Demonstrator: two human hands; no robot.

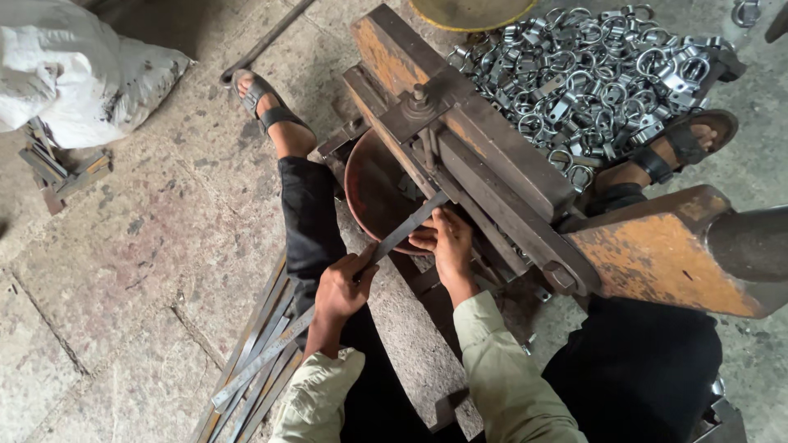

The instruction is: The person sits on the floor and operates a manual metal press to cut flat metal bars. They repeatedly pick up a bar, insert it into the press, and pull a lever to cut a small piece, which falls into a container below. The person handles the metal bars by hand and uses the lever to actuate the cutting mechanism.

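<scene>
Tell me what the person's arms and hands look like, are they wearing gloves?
No gloves: both the left hand and the right hand are bare. Each arm wears a long, loose sleeve of pale greenish-beige cloth, wrinkled and ending at the wrist. No watch, ring or marking shows.

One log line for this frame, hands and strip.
left hand: grips metal strip | right hand: on strip near press | bowl below

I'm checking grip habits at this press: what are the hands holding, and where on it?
Both hold one flat metal strip: left hand around its middle, right hand near the press end.
</scene>
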